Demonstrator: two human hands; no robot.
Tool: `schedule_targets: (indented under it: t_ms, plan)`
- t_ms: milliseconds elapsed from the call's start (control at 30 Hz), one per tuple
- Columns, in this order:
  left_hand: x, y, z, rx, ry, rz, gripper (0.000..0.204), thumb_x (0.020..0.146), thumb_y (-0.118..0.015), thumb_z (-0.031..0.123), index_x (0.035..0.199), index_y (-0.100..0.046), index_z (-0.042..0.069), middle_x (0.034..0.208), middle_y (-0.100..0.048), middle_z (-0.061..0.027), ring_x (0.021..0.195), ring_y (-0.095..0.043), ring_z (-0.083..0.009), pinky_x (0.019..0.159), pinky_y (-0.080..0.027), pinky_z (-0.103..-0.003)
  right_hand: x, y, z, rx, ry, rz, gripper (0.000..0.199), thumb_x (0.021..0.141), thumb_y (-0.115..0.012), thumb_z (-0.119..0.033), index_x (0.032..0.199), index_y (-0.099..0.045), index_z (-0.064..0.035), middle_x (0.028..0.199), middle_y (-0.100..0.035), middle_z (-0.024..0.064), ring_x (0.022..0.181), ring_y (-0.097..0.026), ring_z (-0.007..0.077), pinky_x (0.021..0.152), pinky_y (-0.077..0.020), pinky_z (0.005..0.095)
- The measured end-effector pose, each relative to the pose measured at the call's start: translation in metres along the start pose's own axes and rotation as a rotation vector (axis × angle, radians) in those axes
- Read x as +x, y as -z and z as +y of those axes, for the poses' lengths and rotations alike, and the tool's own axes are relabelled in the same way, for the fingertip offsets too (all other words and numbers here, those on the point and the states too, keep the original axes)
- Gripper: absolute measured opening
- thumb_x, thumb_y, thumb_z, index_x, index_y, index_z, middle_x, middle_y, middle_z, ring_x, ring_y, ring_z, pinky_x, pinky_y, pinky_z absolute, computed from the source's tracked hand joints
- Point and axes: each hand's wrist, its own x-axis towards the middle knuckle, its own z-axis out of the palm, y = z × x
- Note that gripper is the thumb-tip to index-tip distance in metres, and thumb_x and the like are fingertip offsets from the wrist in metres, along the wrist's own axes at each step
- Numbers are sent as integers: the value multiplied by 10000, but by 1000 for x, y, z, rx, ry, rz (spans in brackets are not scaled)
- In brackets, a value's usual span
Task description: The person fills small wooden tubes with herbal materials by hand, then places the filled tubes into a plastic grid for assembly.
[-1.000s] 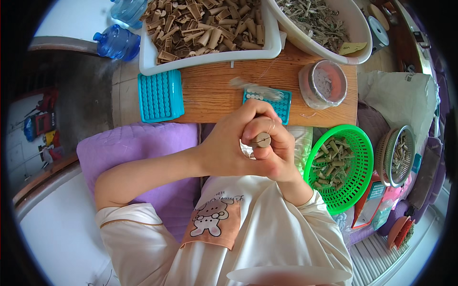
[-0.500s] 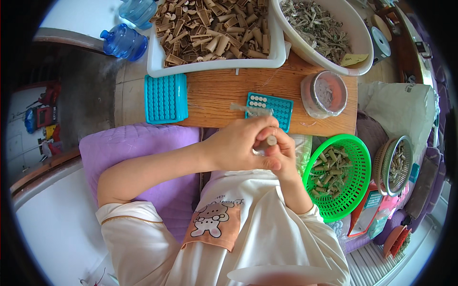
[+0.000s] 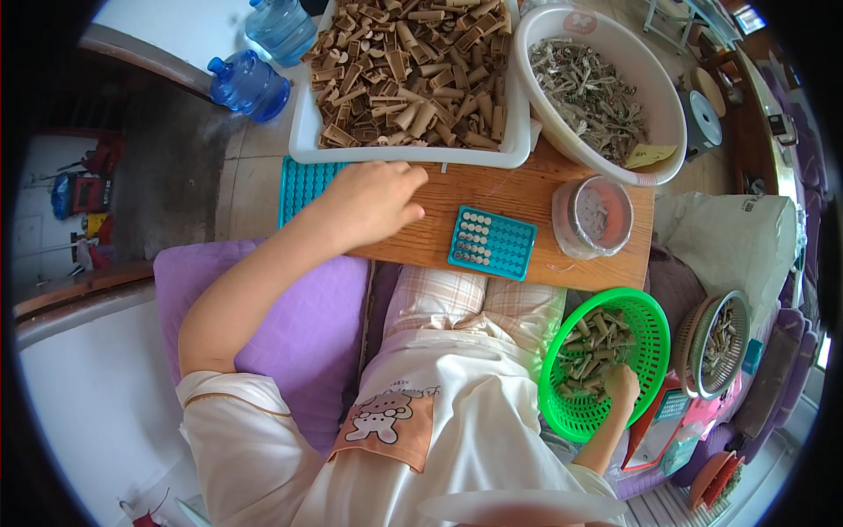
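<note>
Two hands at work, well apart. Nearest, low on the right side: right hand (image 3: 622, 386) dipped into green basket (image 3: 645, 329), fingers curled down among short tan sticks (image 3: 590, 347) heaped inside; whether closed on one or merely touching, cannot tell. Sticks lying every way, no common long axis, mostly up and left of that hand. Beside it further right, a round woven basket (image 3: 702, 329) with more sticks.

Further out, across the lap: wooden board (image 3: 518, 189). Left hand (image 3: 373, 204) resting knuckles-up on its left end, fingers loosely bent together, nothing visibly held. Small teal slotted tray (image 3: 492, 242) lying to the right of that hand, near but not touching, long axis running left-right, a few slots on its left filled. Nothing between hand and tray. Larger teal tray (image 3: 299, 184) partly hidden under the left wrist. Clear round container (image 3: 593, 215) on the board's right end.

Farthest: white tray (image 3: 303, 140) of brown bamboo-like pieces, white bowl (image 3: 650, 97) of grey scraps, two blue water bottles (image 3: 250, 83).
</note>
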Motion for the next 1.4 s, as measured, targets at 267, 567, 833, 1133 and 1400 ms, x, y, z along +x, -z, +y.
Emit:
schedule_targets:
  t_ms: [267,567,833,1133,1400]
  plan:
    - [60,27,-69,-90,198,306,184,788,-486,204,889,-569,74,789,-597,-131,757,-575,-287,660,-454,-391,27,120,-79,429,557,559,183,769,-493,-159,917,-518,-54,862,-558,169,796,-533,338,653,-422,415]
    - [104,0,-78,-9,425,230,200,725,-567,235,838,-592,72,823,-609,-118,789,-580,-280,674,-467,-391,44,231,-166,614,802,867,144,769,-519,-166,844,-563,-51,735,-589,137,676,-574,300,597,-443,358]
    - [92,6,-83,-291,234,664,249,812,-472,116,1058,-452,78,948,-577,-100,824,-574,-244,696,-461,-326,181,296,-210,595,824,770,201,732,-554,-207,855,-600,-55,775,-607,127,737,-591,263,674,-450,339]
    - [-8,0,21,-1904,431,-65,275,880,-350,120,1152,-312,104,1092,-478,-96,880,-534,-193,707,-485,-352,280,296,-246,414,344,517,329,716,-565,-281,938,-598,-40,987,-569,179,935,-540,317,809,-423,375]
    - [-11,-30,22,-1908,481,-331,305,874,-360,126,1171,-288,124,1116,-466,-64,833,-524,-144,684,-472,-317,275,322,-220,642,499,757,264,681,-568,-327,903,-638,-203,846,-624,58,808,-589,230,736,-442,309]
